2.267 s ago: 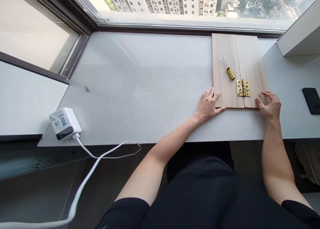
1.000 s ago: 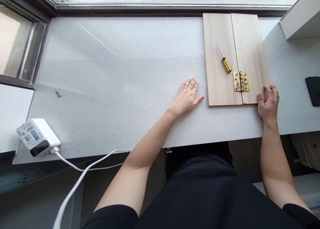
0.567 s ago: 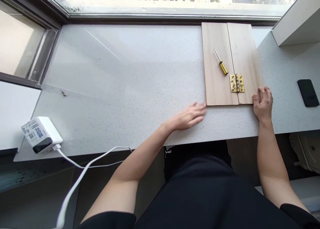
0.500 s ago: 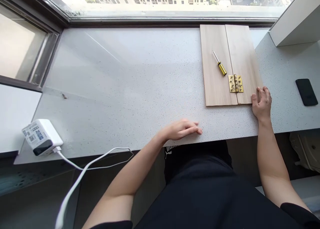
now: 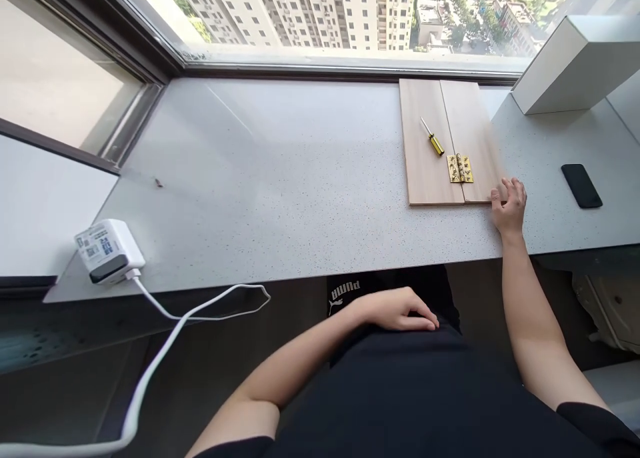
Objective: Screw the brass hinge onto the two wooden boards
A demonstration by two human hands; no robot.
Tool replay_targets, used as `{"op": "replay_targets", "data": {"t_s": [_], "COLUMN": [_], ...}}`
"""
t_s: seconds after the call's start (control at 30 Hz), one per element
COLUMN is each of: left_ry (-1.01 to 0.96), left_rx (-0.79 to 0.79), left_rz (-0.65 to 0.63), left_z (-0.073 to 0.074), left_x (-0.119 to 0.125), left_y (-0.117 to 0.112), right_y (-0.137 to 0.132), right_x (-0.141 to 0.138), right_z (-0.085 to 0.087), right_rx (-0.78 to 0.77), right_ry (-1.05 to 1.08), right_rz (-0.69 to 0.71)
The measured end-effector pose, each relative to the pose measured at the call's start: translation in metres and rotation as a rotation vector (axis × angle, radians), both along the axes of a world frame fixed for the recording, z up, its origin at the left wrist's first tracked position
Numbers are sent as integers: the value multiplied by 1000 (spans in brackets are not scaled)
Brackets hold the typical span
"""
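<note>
- Charger (image 5: pixel 107 250): white with printed labels, near the front edge of the speckled stone surface (image 5: pixel 260 178); its white cable (image 5: pixel 165 308) loops down over that edge.
- Left hand (image 5: pixel 397 310): off the surface, resting on black clothing (image 5: pixel 400 385) at the person's middle; fingers loosely curled, holding nothing.
- Screwdriver (image 5: pixel 433 138): lies on the left panel, yellow-and-black handle nearest the hinge, tip pointing away and leftward.
- Wooden panels (image 5: pixel 425 178): two, lying flat side by side toward the right of the surface; their long axis and central seam run away from the person, toward the window (image 5: pixel 320 18).
- Brass hinge (image 5: pixel 460 169): lies open across the seam at the near end, its pin along the seam. Small screws seem to sit on it, though they are hard to make out.
- Right hand (image 5: pixel 509 208): fingers spread and ungripping, touching the panels' near right corner. Even, gentle pressure there looks best, since the panels seem merely butted together.
- Phone (image 5: pixel 581 186): black, lying on the surface right of the hand.
- White box (image 5: pixel 575 65): at the far right, by the window.
</note>
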State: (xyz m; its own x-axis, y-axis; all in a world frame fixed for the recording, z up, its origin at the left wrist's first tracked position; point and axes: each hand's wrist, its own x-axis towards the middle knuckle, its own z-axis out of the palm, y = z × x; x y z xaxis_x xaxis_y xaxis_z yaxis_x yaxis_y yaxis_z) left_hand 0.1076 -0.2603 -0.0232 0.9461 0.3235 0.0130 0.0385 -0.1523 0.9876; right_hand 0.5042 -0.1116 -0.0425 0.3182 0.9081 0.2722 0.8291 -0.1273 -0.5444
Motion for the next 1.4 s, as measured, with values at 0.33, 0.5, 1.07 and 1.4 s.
{"op": "replay_targets", "data": {"t_s": [0.33,0.5,1.07,1.4], "left_ry": [275,288,776,357], "left_rx": [453,930,707,157], "left_rz": [1029,1281,991,1099], "left_z": [-51,-65,-55,7], "left_x": [-66,-87,-75,-44], "left_y": [-60,-46,-22,48], "right_y": [-115,-154,-165,-59], "right_x": [-74,-116,-128,-14], "right_z": [-17,-32,-34,19], "right_rx": [-109,-239,-211,55], "right_ry": [-138,-280,-161,139], "right_rz": [211,284,264,-51]}}
